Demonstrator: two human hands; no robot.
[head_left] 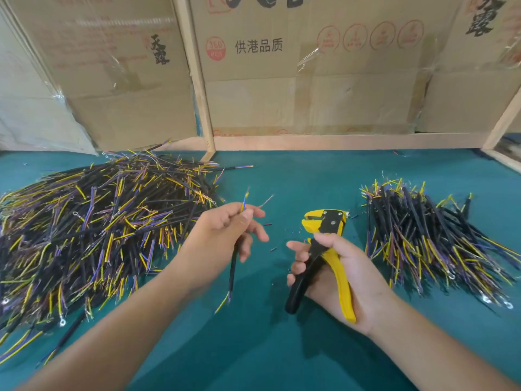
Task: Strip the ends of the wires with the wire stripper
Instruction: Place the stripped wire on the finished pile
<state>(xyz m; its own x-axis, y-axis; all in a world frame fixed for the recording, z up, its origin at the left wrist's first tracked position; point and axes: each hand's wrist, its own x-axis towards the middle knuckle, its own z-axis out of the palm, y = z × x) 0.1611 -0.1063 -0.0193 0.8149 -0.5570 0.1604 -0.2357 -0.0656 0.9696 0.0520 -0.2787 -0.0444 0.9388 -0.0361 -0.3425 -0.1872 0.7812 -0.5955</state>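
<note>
On the green bench (pixel 282 348), the big wire heap (pixel 98 221) lies left of the wire stripper (pixel 324 244), a smaller pile (pixel 428 235) right of it. The right hand (pixel 338 275) grips the stripper's spread handles. Just left, the left hand (pixel 225 230) pinches one black cable (pixel 233 273), cores fanned upward. Judged mid-strip: next, feed one core into the tool's mouth and squeeze.

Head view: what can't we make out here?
- Cable in the left hand: its middle is hidden by the fingers; whether the upper wire tips are stripped is too small and blurred to tell.
- Wire stripper in the right hand: the grip on its handles is partly hidden by the palm and fingers.
- Left wire pile: cut off by the left edge.
</note>
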